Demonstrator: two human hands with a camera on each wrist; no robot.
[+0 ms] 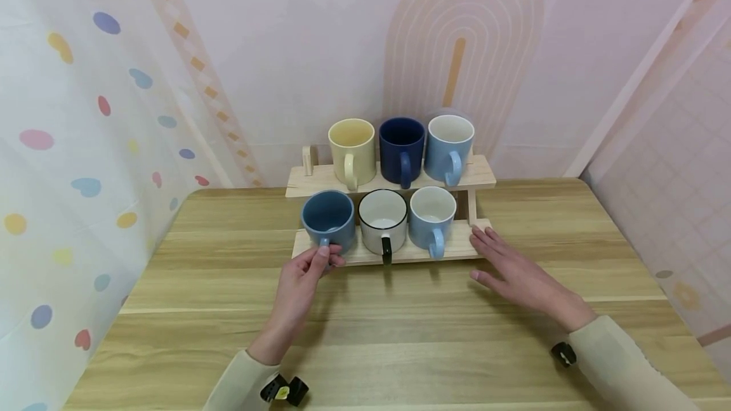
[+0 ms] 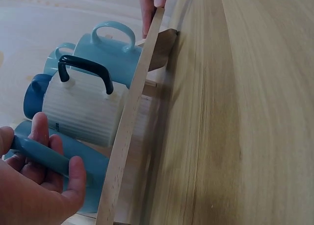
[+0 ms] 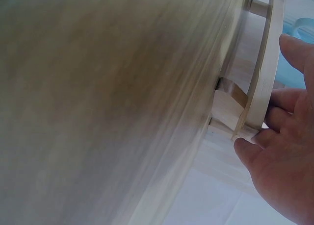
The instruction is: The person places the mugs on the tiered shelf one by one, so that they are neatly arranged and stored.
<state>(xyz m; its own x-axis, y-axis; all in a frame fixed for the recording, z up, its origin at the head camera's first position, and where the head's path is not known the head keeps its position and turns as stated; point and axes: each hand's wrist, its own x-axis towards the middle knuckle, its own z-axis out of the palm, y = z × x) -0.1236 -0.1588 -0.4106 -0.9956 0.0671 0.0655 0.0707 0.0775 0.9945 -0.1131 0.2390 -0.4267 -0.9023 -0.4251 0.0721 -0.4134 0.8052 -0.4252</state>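
My left hand (image 1: 299, 284) pinches the handle of a dusty-blue mug (image 1: 338, 236) at the left end of the lower shelf (image 1: 464, 247) of a two-tier wooden rack. In the left wrist view, my fingers curl round that mug's handle (image 2: 41, 154). Beside it stand a ribbed white mug (image 1: 374, 238) with a black rim and handle, then a light blue mug (image 1: 421, 232) with a white inside. My right hand (image 1: 522, 278) lies with fingers extended at the lower shelf's right end. The right wrist view has its fingertips (image 3: 244, 145) at the shelf's end.
On the upper shelf (image 1: 311, 184) stand a yellow mug (image 1: 365, 173), a navy mug (image 1: 391, 167) and a light blue mug (image 1: 438, 160). A wooden peg (image 1: 307, 160) rises at its left end. The rack stands towards the back of the wood-grain table (image 1: 400, 347), before a patterned curtain (image 1: 285, 49).
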